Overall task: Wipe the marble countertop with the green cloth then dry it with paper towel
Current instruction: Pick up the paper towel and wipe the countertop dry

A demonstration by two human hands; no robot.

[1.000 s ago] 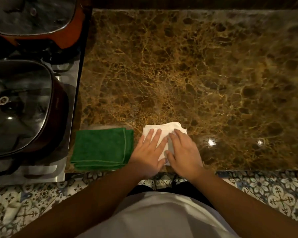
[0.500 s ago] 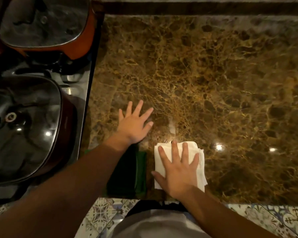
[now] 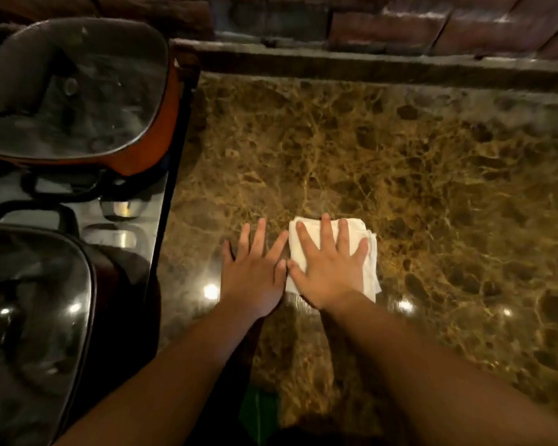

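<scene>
From the head view I see my right hand (image 3: 331, 268) spread flat, palm pressing the folded paper towel (image 3: 358, 249) onto the marble desk (image 3: 432, 188). My left hand (image 3: 255, 272) lies splayed on bare marble just beside it, thumbs nearly touching. The green cloth (image 3: 258, 413) shows between my forearms, behind both hands. Two lidded pans (image 3: 74, 88) sit left of my left hand.

Green cloth (image 3: 258, 410) mostly behind forearms, perhaps.
</scene>
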